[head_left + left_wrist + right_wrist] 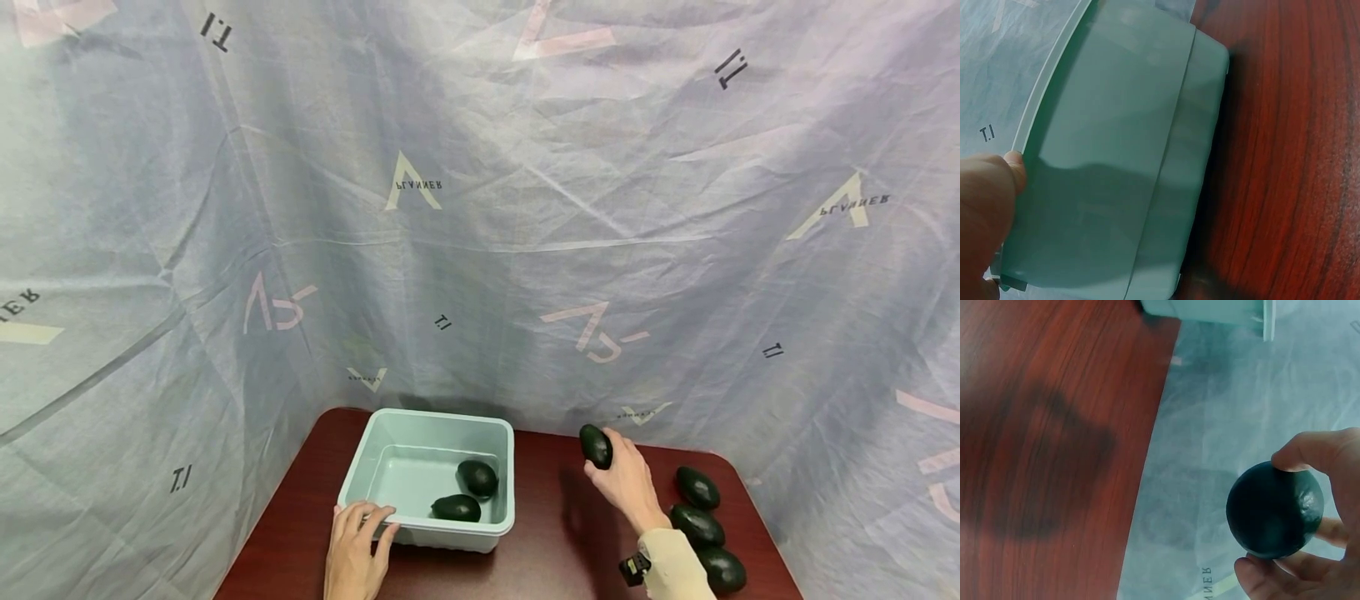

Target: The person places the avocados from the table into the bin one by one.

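Observation:
My right hand [627, 483] holds a dark green avocado [596, 447] above the table, right of the plastic bin. In the right wrist view, thumb and fingers sit around that avocado [1274, 510]. My left hand [358, 546] grips the near left rim of a pale green bin [450, 533]. From the left wrist, the thumb shows at the rim, against the bin's outer wall [1104, 150]; the other fingers are mostly hidden. Inside the bin lie two avocados, one farther back [477, 478] and one near the front wall [457, 507].
Three avocados form a row at the table's right side: a far one [697, 487], a middle one [697, 526] and a near one [722, 570]. The dark red wood table [540, 500] meets a hanging grey printed cloth [480, 275] at its back and sides.

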`<state>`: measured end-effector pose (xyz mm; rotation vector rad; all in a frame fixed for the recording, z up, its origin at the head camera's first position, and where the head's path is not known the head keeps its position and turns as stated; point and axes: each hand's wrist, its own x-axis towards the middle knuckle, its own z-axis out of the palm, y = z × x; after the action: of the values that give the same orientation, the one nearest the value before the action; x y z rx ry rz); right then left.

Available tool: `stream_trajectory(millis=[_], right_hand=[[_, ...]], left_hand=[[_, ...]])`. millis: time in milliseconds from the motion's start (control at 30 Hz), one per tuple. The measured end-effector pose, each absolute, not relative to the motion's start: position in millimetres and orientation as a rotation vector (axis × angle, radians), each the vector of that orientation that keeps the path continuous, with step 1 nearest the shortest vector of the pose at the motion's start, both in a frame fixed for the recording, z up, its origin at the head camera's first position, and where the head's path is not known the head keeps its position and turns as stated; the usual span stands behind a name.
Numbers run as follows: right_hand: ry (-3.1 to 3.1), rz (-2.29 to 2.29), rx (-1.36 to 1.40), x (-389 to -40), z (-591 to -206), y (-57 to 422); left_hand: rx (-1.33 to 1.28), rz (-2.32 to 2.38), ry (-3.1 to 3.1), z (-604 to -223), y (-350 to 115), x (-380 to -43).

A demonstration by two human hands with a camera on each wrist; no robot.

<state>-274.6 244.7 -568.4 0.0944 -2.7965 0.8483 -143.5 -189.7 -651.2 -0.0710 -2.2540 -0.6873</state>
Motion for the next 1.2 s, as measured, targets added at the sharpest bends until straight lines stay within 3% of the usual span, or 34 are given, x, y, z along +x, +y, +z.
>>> stream_trajectory(millis=[1200], right_hand=[[-2.676, 0.925, 0.349, -260.4, -540.0, 153.2]], left_hand=[[-0.087, -0.694, -2.231, -647.7, -188.6, -141.6]])
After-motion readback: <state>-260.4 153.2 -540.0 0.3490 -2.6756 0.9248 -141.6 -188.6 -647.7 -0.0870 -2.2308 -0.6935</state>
